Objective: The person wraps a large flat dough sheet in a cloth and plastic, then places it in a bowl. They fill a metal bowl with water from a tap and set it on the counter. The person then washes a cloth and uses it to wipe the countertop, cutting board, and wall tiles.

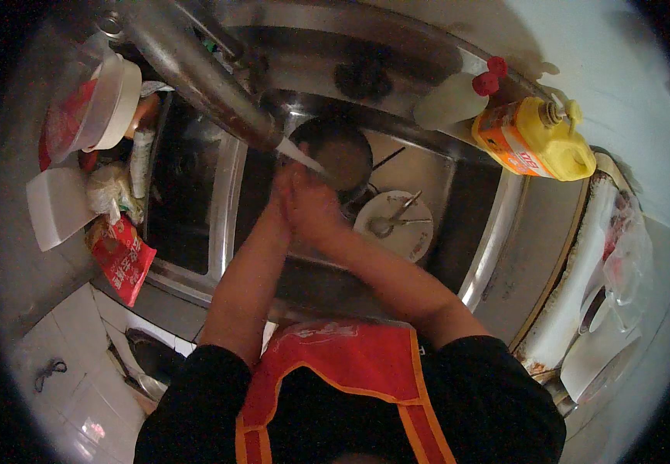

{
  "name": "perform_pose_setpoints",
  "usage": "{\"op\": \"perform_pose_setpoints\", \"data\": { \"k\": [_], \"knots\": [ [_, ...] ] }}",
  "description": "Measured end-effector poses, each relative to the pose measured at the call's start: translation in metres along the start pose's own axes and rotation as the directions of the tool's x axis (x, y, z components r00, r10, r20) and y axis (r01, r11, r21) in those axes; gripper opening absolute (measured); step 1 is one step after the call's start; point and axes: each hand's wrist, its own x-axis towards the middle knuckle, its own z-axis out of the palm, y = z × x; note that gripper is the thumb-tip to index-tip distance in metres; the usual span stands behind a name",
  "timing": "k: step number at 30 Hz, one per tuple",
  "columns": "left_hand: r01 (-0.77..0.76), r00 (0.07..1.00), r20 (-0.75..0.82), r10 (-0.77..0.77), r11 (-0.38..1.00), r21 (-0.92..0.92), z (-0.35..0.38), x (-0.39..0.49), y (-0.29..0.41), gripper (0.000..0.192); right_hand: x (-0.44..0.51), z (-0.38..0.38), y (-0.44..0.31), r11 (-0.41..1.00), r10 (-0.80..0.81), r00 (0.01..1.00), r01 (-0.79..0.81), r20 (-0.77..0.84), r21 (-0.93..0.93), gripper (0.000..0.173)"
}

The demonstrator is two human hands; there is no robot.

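My left hand (283, 188) and my right hand (316, 207) are pressed together over the right-hand sink basin (254, 243). Blur hides their fingers, and I see no object between them. A stream of water (306, 156) runs from the metal faucet (207, 81) just beyond my hands. It falls towards a dark round pot (343, 156) that appears to have liquid in it. Close to my right wrist, a white dish with a patterned rim (393, 252) sits in the basin. A metal spoon (380, 226) and another thin utensil lie in it.
A yellow jug with a pump (561, 139) and a pale bottle with a red cap (451, 101) stand behind the basin. Left lie a second, dark basin (187, 191), stacked plastic bowls (117, 104), a white container (57, 203) and a red packet (123, 258). White dishes (596, 359) are at right.
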Motion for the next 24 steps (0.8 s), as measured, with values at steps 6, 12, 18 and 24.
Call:
{"op": "perform_pose_setpoints", "data": {
  "k": [6,12,18,24],
  "knots": [
    [0.02,0.999,-0.032,-0.018,0.999,0.045,0.047,-0.053,-0.006,0.047,0.035,0.012,0.084,0.976,0.177,0.983,-0.182,0.046,0.123,0.026],
    [-0.271,0.939,-0.104,0.328,0.89,0.366,0.07,-0.075,0.018,0.046,0.052,0.031,0.142,0.961,-0.185,0.966,0.14,-0.179,-0.239,0.029],
    [-0.061,0.992,0.117,0.056,0.997,0.043,0.005,-0.032,0.0,0.042,0.013,0.019,0.032,0.926,0.182,0.976,-0.128,-0.123,0.355,0.031],
    [0.041,0.998,-0.047,-0.038,0.998,0.052,0.003,-0.011,-0.015,0.04,0.0,0.013,0.016,0.989,0.145,0.982,-0.141,0.12,-0.037,0.019]
  ]
}}
